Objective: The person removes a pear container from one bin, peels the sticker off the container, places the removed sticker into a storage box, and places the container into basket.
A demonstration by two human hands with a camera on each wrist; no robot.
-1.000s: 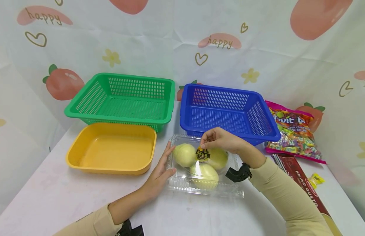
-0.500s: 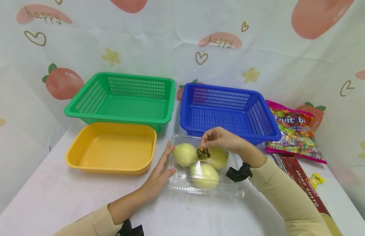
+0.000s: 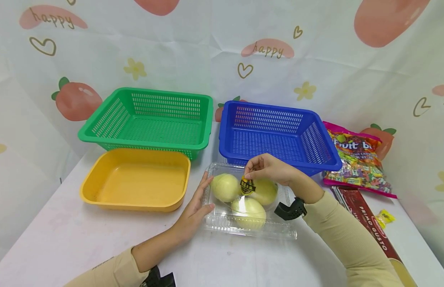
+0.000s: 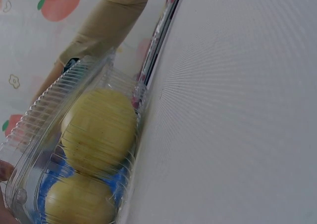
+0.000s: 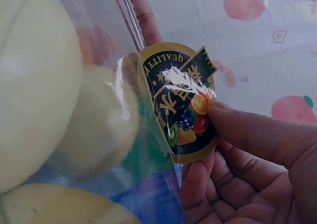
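A clear plastic clamshell box (image 3: 279, 231) with three pale yellow-green melons (image 3: 248, 213) inside lies on the table in front of the person. On its lid is a black and gold fruit sticker (image 5: 181, 102). My right hand (image 3: 270, 171) pinches the sticker between thumb and fingers from above. In the right wrist view, the sticker's gripped side stands away from the lid while its other edge meets the plastic. My left hand (image 3: 192, 213) rests along the box's left side, fingers extended at the edge and thumb near the front corner. The left wrist view shows two melons (image 4: 99, 130) through the ribbed side.
Behind the box stands a blue basket (image 3: 279, 157), with a green basket (image 3: 146, 145) to its left. A yellow tub (image 3: 136, 201) sits at left. To the right lie a candy bag (image 3: 358, 159), a red spaghetti packet (image 3: 369, 223) and a small yellow-wrapped sweet (image 3: 385, 218).
The sticker has shifted very slightly to the right with the right hand's pinch. Otherwise the hands, box and melons stay in place.
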